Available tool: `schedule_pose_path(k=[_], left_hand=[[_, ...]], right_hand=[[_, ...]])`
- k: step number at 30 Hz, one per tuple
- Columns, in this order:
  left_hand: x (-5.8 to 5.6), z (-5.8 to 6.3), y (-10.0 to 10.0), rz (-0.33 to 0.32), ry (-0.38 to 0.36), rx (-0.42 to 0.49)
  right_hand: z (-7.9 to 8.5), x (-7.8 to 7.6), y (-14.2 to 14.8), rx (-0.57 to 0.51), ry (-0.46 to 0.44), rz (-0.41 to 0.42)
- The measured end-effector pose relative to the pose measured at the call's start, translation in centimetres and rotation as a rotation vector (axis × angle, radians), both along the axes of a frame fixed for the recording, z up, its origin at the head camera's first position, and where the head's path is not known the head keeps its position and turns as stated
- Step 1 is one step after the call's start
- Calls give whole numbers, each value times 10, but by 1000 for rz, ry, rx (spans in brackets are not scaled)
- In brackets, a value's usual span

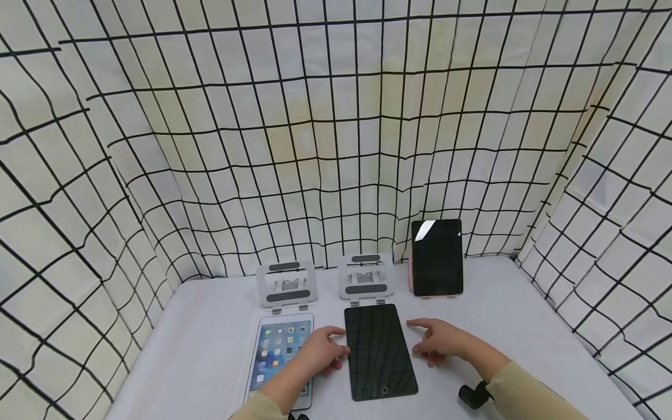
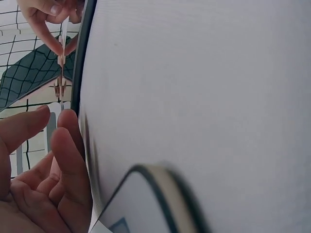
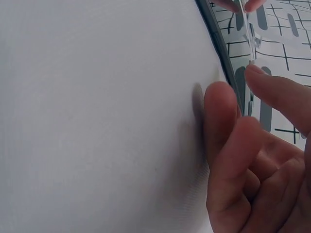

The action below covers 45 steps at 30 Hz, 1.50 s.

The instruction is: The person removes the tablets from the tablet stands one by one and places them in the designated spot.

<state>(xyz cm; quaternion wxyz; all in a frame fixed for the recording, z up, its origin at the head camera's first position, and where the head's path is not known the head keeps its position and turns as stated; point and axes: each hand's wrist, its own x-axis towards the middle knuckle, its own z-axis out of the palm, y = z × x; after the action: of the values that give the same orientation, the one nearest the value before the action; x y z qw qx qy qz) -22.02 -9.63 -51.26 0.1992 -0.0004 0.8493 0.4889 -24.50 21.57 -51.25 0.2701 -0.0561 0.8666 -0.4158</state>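
A black tablet (image 1: 379, 353) lies flat on the table, its dark screen up and its round home button toward me. My left hand (image 1: 322, 350) is at its left edge, fingers partly bent; whether the fingertips touch the edge I cannot tell. On the other side, my right hand (image 1: 438, 341) rests low over the cloth, a small gap from the right edge, its index finger pointing toward the tablet. Both wrist views show loosely bent fingers with nothing gripped, near the tablet's thin edge (image 2: 83, 53). Under my left forearm lies a white tablet (image 1: 278, 350) with a lit screen of app icons.
Two white folding stands (image 1: 287, 284) with grey pads are behind the flat tablets, the second stand (image 1: 366, 277) directly behind the black one. At the back right, another black tablet (image 1: 437, 256) leans upright on a pinkish stand. Grid-patterned white cloth walls (image 1: 336, 140) enclose the table.
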Motion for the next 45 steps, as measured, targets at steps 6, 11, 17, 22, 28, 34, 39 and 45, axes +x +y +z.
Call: schedule_pose_path(k=[6,11,17,22,28,34,39,45], left_hand=[[-1,1,-1,-1,45,8],[-2,4,0,10,54,18],[-4,5,4,27,73,40],[-7,7,9,33,114,58],[-10,8,16,30,160,82],[-15,8,26,34,197,92],[-19,9,34,32,246,61],[-30,7,43,39,297,44]], right_hand=[[5,2,3,19,32,-22],[4,0,7,5,57,-6],[3,-2,15,-22,106,8],[3,-2,19,-35,128,-5],[7,-1,25,-60,156,-17],[10,-2,30,-70,183,-42],[12,-3,34,-60,200,-87],[14,-11,42,-70,239,-113]])
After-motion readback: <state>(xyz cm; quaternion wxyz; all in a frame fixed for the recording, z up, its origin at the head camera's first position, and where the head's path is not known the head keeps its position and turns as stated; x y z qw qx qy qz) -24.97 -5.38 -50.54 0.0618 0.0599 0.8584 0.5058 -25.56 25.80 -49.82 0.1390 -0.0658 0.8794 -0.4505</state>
